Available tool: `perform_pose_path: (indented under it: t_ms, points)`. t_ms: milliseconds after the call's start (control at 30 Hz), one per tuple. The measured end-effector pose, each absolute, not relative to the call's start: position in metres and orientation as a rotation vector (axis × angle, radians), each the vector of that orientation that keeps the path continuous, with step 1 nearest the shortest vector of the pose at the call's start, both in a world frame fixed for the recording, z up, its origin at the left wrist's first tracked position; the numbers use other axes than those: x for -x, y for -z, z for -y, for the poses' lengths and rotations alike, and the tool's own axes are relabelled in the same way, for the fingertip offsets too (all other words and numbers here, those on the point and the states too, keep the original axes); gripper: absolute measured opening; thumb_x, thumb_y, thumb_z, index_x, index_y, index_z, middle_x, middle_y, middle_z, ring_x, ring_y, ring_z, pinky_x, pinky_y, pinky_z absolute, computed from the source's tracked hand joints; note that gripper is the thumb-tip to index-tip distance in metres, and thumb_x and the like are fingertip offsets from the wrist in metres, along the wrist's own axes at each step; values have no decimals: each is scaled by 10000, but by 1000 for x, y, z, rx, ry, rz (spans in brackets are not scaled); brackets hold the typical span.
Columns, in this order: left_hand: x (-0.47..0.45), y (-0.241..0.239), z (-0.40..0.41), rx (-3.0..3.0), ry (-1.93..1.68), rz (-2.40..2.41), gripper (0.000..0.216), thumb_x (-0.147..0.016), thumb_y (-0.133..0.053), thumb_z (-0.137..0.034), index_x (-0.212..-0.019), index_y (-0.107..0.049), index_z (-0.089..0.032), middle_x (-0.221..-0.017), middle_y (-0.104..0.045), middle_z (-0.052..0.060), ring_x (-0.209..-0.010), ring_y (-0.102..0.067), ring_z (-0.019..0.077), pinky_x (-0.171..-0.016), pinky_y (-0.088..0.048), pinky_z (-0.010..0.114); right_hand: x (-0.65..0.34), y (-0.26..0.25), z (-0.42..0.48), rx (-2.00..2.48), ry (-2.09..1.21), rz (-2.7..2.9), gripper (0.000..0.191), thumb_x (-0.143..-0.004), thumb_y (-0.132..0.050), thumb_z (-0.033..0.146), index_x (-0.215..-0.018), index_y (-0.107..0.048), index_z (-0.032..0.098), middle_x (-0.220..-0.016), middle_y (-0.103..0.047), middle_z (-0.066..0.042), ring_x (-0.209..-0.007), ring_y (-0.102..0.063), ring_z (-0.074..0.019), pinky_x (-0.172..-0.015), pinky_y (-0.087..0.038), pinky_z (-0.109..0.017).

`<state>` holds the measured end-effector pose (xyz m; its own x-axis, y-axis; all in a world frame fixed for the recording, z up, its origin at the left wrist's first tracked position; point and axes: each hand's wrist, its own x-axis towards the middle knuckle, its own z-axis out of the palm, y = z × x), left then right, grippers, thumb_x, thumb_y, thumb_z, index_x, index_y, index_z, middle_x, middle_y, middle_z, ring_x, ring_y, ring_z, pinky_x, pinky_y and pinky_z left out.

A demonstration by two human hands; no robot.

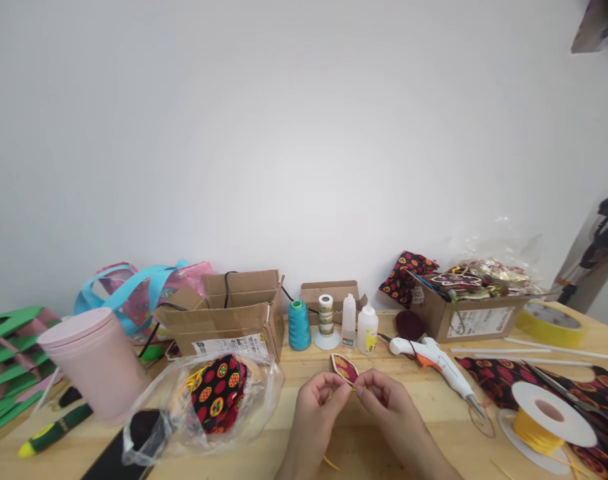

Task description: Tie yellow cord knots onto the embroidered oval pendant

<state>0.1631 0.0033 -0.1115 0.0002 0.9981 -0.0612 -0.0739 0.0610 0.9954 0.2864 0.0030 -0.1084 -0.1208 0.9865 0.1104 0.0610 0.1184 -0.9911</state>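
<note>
A small dark red ornament [345, 369] with a pale gold edge and gold markings points away from me, just beyond my fingertips. My left hand [320, 408] is closed in a pinch on a thin yellow cord [331, 463] by the ornament's near end; the cord's tail hangs below that palm. Pinched in the same way, my right hand [390, 408] grips the cord close beside the left fingertips. The thumbs nearly meet, and the fingers partly hide the cord between them.
Behind my hands stand a teal thread cone [299, 327], glue bottles [368, 329] and cardboard boxes [224, 320]. To the right lie a white glue gun [441, 369], a yellow cord spool [554, 413] and scissors [574, 397]. A plastic bag with patterned fabric [219, 393] and pink bin [95, 367] sit left.
</note>
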Motion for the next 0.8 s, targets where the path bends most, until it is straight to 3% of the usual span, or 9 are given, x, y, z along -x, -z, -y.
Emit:
perform_pose_path:
  t_ms: [100,200,633,800]
  points:
    - [-162,108,0,-1327,-1267,-1175,182,-683,-542,-301,-749,-611,-146,-587,-613,2,-540,-521,108,-496,-384,179,-286,108,-1,1099,-1137,1446,169,-692,-504,309,-623,-515,155,-521,-449,50,-492,-400,-92,-466,-307,-185]
    - [-161,103,5,-1545,-1212,-1143,217,-728,-484,-274,-828,-644,-166,-803,-659,49,-751,-565,172,-655,-419,232,-285,106,1,1091,-1101,1487,180,-684,-502,320,-621,-532,154,-560,-512,24,-537,-457,-117,-498,-355,-199]
    - [-157,99,13,-1967,-1100,-1318,264,-742,-403,-192,-754,-666,-164,-688,-667,42,-605,-560,148,-549,-388,205,-290,113,1,1099,-994,1641,166,-683,-497,289,-682,-606,164,-626,-619,-17,-638,-555,-186,-595,-425,-253]
    - [-155,101,16,-2093,-1060,-1435,241,-727,-427,-193,-751,-667,-193,-690,-672,28,-611,-560,145,-566,-375,207,-291,110,3,1119,-947,1709,190,-655,-516,332,-607,-620,181,-590,-624,-11,-615,-560,-197,-587,-431,-261]
